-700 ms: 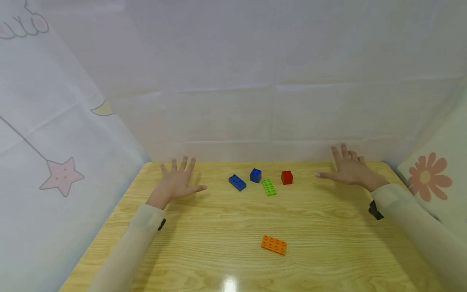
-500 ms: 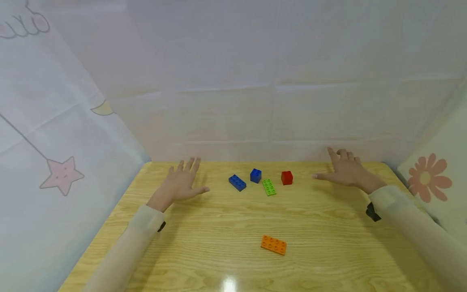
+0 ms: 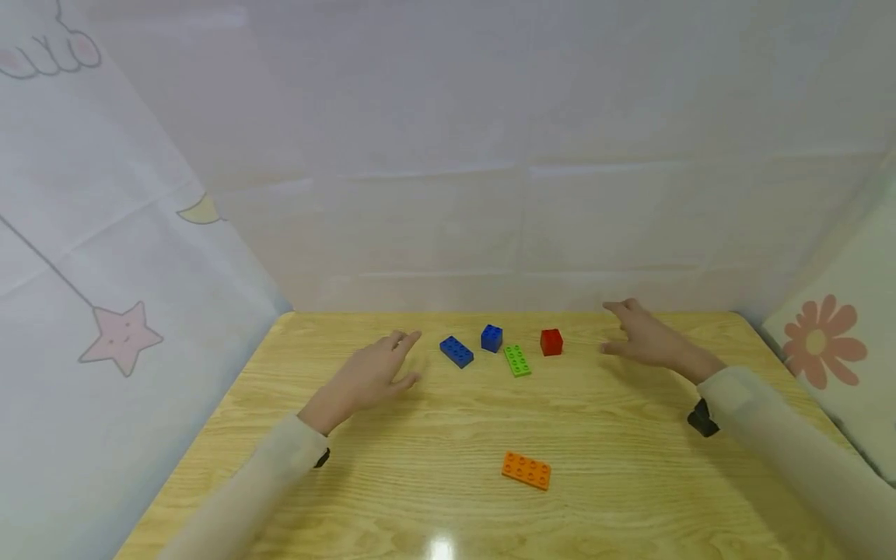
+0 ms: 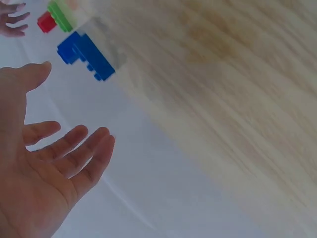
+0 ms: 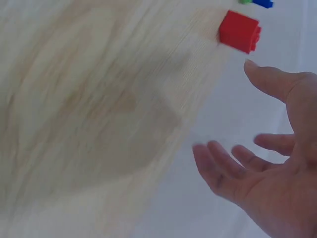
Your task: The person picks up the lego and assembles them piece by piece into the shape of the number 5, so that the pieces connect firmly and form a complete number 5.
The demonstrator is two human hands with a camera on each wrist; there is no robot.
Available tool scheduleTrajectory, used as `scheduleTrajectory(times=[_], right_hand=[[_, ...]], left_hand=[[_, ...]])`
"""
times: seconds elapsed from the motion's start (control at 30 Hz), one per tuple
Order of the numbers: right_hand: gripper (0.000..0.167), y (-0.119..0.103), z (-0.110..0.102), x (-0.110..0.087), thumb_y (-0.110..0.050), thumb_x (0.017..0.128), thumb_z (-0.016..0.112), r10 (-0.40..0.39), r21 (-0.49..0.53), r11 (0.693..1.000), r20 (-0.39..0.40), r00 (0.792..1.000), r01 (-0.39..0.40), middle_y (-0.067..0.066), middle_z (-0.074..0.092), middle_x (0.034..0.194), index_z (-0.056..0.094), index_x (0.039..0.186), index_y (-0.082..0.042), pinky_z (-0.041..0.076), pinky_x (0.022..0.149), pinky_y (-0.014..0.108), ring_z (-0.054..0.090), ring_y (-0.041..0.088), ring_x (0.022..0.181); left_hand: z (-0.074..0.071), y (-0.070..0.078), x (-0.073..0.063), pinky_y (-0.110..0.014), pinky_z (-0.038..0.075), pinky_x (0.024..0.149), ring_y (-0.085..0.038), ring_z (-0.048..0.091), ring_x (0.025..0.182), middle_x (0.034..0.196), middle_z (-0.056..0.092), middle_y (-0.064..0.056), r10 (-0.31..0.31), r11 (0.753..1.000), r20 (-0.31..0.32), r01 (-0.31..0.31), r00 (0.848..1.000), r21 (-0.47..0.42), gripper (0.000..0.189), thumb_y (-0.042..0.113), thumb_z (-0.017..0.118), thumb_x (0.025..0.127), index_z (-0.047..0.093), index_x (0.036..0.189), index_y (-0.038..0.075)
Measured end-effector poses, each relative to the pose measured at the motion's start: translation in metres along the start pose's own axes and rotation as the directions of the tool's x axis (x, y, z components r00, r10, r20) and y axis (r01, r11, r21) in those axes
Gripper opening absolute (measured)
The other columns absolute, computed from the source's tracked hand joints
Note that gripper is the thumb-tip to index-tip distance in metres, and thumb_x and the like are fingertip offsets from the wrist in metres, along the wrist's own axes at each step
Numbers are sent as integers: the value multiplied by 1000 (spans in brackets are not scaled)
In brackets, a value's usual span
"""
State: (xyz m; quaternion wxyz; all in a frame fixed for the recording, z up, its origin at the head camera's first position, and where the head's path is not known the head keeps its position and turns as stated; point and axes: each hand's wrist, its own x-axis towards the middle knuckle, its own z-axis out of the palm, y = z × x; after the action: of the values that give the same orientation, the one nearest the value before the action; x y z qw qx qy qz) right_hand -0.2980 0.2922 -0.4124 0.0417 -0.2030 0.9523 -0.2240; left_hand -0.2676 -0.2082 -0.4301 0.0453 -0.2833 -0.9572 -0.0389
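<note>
My left hand (image 3: 367, 379) hovers over the table's left half, fingers loosely bent and holding nothing. Just right of its fingertips lies a long blue brick (image 3: 456, 351). Beyond that is a small square blue brick (image 3: 491, 337), with a flat lime green brick (image 3: 517, 360) in front of it. A red brick (image 3: 551, 342) sits farther right, studs facing the back in the right wrist view. My right hand (image 3: 651, 340) is to the right of the red brick, apart from it, thumb and fingers spread around nothing. A flat orange brick (image 3: 526, 470) lies nearer the front.
The wooden table (image 3: 392, 498) is bordered by a pale cloth (image 3: 434, 233) at the back and printed cloths at both sides. Dark straps show at both wrists. The bricks stand in a loose row near the back edge.
My left hand has moved right toward the long blue brick, its fingers less spread. The right hand has shifted slightly left toward the red brick, fingers drawn closer together. The bricks stayed put.
</note>
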Motion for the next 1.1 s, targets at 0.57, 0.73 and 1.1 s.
scheduleTrajectory(times=[0.57,0.73,1.1], right_hand=[[57,-14,33,12,-25,100,72,65,235,970,-29,997,-56,30,60,144,56,144,8,57,101,58,61,49,129],[57,-19,40,16,-26,101,71,64,233,971,-19,998,-57,29,61,144,56,145,7,54,105,60,60,47,130],[58,-26,48,25,-26,101,72,66,232,971,-30,997,-57,29,60,145,56,144,8,51,109,61,59,48,133]], left_hand=[[11,85,-11,-36,59,98,-21,68,117,136,63,-7,254,920,69,-220,965,-323,47,38,61,108,57,145,10],[10,97,-12,-35,58,101,-20,67,120,136,66,-4,270,902,87,-220,959,-372,41,33,62,107,61,142,12],[18,118,-10,-29,57,103,-12,69,119,135,72,1,336,872,87,-275,938,-405,40,34,66,105,66,141,16]])
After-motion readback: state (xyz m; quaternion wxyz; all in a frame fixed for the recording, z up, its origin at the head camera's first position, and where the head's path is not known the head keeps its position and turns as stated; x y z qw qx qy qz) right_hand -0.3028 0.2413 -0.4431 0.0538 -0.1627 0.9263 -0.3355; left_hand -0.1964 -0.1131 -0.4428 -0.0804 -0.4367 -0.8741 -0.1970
